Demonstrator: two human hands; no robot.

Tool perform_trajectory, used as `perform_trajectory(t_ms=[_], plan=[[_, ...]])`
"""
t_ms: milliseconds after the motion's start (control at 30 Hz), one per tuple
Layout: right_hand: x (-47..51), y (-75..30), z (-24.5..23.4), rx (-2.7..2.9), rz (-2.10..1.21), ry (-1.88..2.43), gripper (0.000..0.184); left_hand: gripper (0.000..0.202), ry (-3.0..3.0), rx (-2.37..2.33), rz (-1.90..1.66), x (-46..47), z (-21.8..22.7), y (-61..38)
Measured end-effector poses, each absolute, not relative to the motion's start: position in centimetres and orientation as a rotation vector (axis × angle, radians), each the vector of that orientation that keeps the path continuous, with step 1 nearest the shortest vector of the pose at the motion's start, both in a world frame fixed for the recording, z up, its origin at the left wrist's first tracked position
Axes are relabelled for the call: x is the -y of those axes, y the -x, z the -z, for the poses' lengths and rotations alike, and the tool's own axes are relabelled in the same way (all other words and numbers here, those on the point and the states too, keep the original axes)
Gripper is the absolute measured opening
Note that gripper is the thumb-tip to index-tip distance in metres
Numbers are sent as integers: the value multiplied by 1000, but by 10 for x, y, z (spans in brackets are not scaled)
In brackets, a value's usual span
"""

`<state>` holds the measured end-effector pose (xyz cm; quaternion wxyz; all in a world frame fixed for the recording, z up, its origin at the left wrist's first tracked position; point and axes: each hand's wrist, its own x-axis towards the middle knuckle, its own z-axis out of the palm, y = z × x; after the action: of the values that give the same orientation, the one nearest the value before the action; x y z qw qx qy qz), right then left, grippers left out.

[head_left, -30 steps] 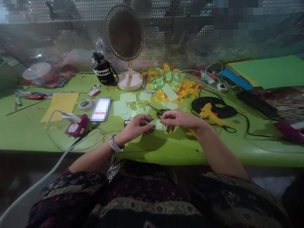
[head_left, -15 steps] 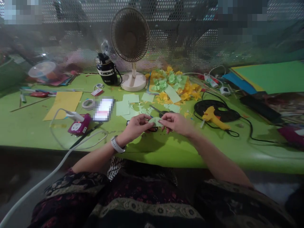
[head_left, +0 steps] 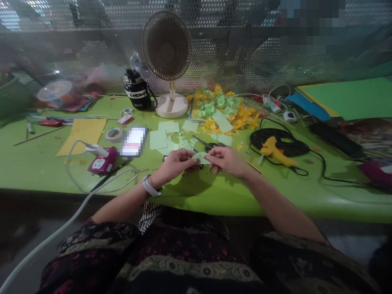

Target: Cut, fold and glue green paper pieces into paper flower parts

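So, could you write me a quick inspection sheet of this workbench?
surface: green table, paper scraps scattered across it.
job's things: pale green paper.
clutter: scissors, tape roll, glue gun, yellow and green paper pile.
hands: left hand, wearing white watch, and right hand both pinch the paper.
cables: white cable, black cord.
surroundings: fan, perforated mesh behind the table.

the head-worn view looks forward and down, close over a green table (head_left: 36,163), toward perforated metal mesh (head_left: 232,53).
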<state>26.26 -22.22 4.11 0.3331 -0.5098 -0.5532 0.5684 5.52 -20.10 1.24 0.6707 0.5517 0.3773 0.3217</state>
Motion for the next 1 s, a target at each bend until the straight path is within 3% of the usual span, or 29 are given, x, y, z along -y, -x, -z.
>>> perform_trajectory(t_ms=[1000], plan=[[221,-260,-39,1406,-1454,1379,25,31,-1235,-823,-752,201,-10,-56]])
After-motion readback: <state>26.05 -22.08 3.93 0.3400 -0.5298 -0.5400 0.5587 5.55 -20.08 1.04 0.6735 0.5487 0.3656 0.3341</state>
